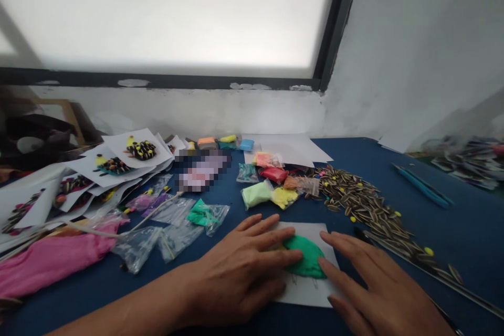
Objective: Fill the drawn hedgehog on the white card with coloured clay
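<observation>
A flattened oval of green modelling clay (309, 260) lies on a small white sheet of paper (307, 296) with a few drawn lines below the clay. My left hand (240, 262) rests over the left part of the sheet, fingers outstretched, the fingertips on the clay's left side. At the clay's right edge, an index fingertip of my right hand (370, 281) touches or almost touches it; the other fingers are spread. A bit of yellow shows beside the clay under my left fingers, mostly hidden.
Striped sunflower seeds (354, 191) lie heaped at right, beside a long thin rod (441, 273) and blue tweezers (423, 184). Bagged coloured clay (258, 194) sits behind my hands. At left are seed-decorated papers (142, 149), plastic bags (137, 247) and a large pink clay bag (59, 257).
</observation>
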